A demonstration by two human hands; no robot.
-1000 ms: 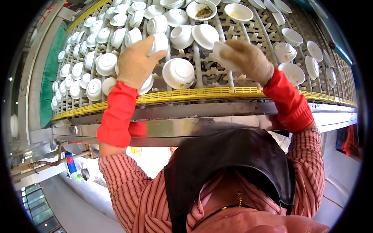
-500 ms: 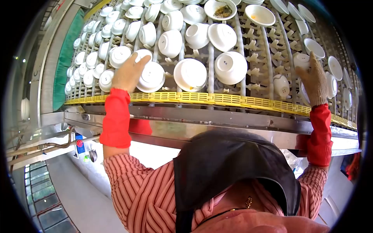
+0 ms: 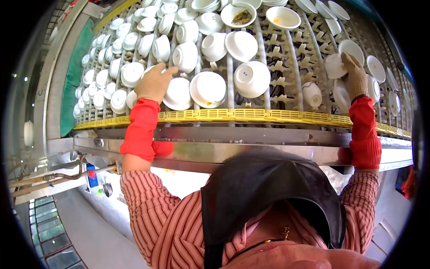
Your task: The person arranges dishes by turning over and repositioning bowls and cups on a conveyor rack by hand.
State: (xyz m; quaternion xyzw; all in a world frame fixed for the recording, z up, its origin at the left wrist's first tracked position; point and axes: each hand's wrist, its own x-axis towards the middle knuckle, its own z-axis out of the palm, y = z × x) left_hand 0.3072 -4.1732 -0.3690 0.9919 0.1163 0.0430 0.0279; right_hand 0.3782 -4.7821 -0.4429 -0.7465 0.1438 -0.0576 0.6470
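White bowls stand on a pegged conveyor rack. My left hand point(image 3: 155, 82), in a tan glove, is at the left part of the rack with its thumb and fingers apart, beside an upside-down bowl point(image 3: 178, 94). My right hand point(image 3: 356, 77), also gloved, has its fingers round the right side of a white bowl point(image 3: 334, 66). Between the hands sit an upturned bowl with a yellow stain point(image 3: 208, 89) and another upturned bowl point(image 3: 251, 79). A small bowl point(image 3: 311, 94) lies tilted left of my right hand.
A yellow edge strip point(image 3: 233, 115) runs along the rack's near side, with a metal ledge point(image 3: 224, 154) below it. Farther back are a bowl with food remains point(image 3: 238, 15) and a bowl with an orange residue point(image 3: 283, 18). A green panel point(image 3: 77, 85) borders the left side.
My right hand has moved from the middle to the right side and closed on a bowl there. An upturned bowl now stands in the front middle. My left hand has shifted slightly.
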